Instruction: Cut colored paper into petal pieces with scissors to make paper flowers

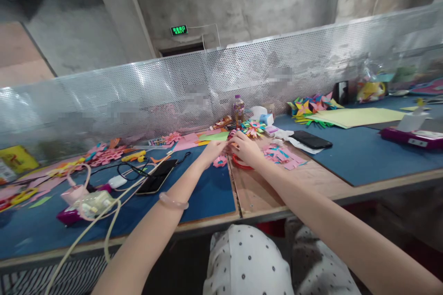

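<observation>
My left hand [213,152] and my right hand [244,148] meet above the table where the blue mat gives way to bare wood. The fingers of both are closed in a pinch, and whatever is between them is too small and covered to make out. Under my right hand shows a red curved thing [240,163], perhaps a handle or ring, mostly hidden. A pink paper flower [220,161] lies just below my left hand. Cut pink and blue paper pieces [285,156] are to the right of my right hand. Beyond the hands sits a multicoloured paper flower [254,128].
A drink bottle [238,109] stands at the back by the perforated metal screen [155,97]. Phones [158,176] lie on both sides. Cables and a power strip [69,215] spread at left, with yellow scissors [24,196]. Light yellow paper sheets [356,117] lie at right.
</observation>
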Motion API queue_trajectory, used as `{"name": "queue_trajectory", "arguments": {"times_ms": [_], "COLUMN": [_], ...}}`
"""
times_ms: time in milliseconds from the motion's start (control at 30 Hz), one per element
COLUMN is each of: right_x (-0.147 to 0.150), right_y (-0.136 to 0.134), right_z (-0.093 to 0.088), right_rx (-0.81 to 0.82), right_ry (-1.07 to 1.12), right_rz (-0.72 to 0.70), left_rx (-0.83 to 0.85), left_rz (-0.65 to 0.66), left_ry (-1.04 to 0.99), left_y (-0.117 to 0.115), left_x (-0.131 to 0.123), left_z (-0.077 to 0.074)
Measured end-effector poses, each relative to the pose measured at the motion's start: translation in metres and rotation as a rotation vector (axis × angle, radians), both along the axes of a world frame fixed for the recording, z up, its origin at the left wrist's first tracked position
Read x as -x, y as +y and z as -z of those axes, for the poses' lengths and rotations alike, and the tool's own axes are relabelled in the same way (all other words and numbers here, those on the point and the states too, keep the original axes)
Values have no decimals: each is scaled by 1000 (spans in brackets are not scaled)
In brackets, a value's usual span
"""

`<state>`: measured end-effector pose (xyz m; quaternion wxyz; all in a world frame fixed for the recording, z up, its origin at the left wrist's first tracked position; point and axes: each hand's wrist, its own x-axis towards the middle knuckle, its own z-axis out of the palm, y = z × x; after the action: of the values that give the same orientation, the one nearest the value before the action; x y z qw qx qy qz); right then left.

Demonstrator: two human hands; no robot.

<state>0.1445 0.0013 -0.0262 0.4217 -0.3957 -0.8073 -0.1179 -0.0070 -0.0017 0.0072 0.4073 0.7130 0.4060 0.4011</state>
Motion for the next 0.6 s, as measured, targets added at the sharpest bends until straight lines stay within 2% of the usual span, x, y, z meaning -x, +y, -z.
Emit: {"name": "queue_trajectory", "arguments": {"times_ms": [200, 600], "right_x": [1, 2], "right_y": [2, 12], "right_z": [1, 6], "right_rx": [48, 84], "right_ry": [66, 173], "right_rz": [-57, -158], "left_rx": [-247, -359], "left_rz": [-76, -46], "left_ry": [285, 425], "left_y": [-4, 1], "left_x": [2, 6], "left_z": [-5, -2]}}
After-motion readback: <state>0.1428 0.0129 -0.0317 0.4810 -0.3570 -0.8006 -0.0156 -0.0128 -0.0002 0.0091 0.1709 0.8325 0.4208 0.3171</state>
